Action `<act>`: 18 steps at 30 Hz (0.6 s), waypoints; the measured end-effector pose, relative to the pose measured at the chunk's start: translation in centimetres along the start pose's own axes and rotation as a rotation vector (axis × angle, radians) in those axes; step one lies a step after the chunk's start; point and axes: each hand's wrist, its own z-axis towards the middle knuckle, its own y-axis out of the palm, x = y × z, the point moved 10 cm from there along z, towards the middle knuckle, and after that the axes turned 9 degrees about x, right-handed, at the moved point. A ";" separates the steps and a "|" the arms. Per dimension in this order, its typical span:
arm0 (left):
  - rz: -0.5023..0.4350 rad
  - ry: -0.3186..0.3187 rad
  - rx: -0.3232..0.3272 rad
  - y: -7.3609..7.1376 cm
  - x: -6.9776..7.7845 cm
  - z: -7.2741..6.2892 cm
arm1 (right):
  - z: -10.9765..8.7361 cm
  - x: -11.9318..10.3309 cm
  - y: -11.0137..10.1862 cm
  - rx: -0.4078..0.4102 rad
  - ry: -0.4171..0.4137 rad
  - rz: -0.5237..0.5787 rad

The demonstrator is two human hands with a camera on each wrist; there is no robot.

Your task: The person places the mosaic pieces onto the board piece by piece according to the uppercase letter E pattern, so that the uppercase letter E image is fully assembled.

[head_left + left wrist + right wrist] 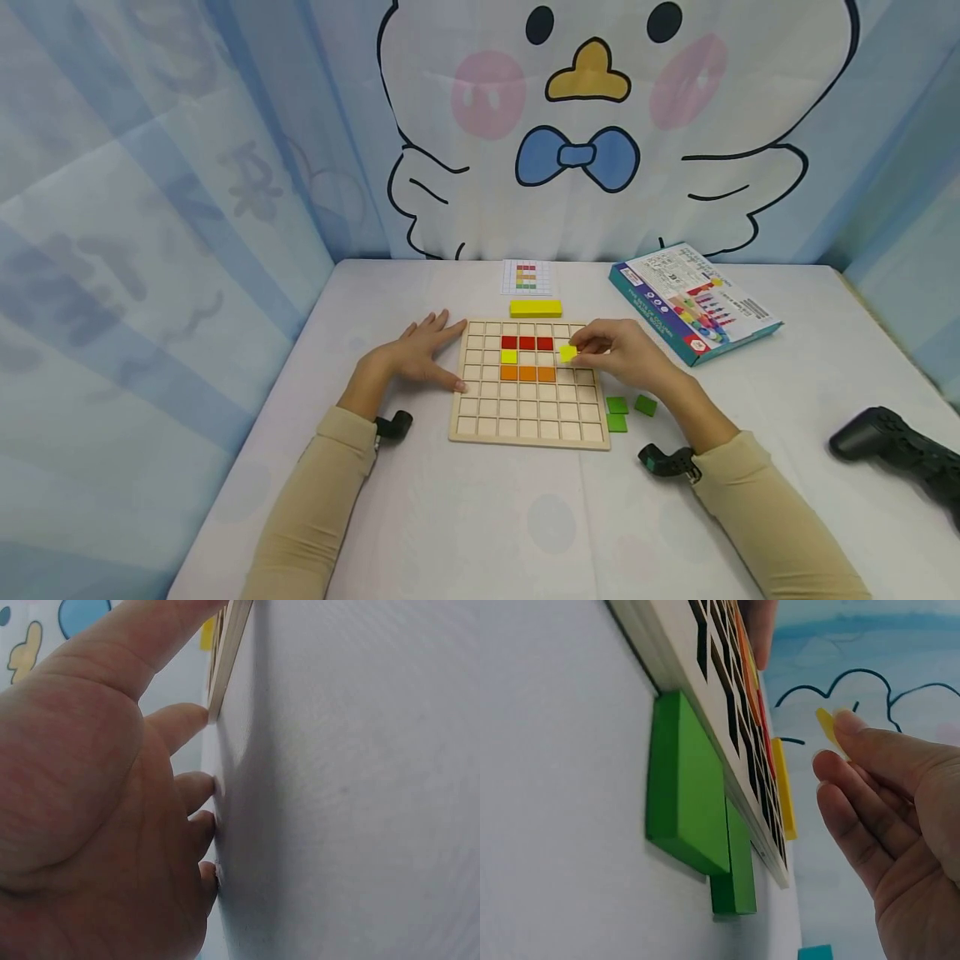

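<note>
A wooden grid board [519, 430] lies on the table, with three red tiles [527, 342], one yellow tile [509, 357] and three orange tiles [528, 373] in its cells. Between thumb and fingers my right hand [624, 348] pinches another yellow square tile [826, 726], held just above the board's right part. At the board's left edge, my left hand [417, 350] is spread, its thumb and index finger touching the frame. In the left wrist view its other fingertips [196, 791] rest on the table.
Three green tiles [617, 423] lie by the board's right edge. Behind the board are a yellow bar [536, 309] and a pattern card [527, 277]. A game box [693, 304] lies at the back right, a black game controller [896, 454] at the far right.
</note>
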 end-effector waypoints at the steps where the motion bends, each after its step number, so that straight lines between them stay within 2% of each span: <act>1: 0.000 -0.002 -0.002 0.0 0.0 0.0 | 0.0 -0.1 0.2 -0.001 -0.003 -0.002; 10: -0.004 0.001 -0.004 -0.2 0.1 -0.1 | 0.3 -1.7 1.4 -0.038 -0.079 -0.024; 18: -0.022 0.003 0.000 -0.3 0.3 -0.3 | 1.0 -3.3 3.8 -0.110 -0.079 -0.023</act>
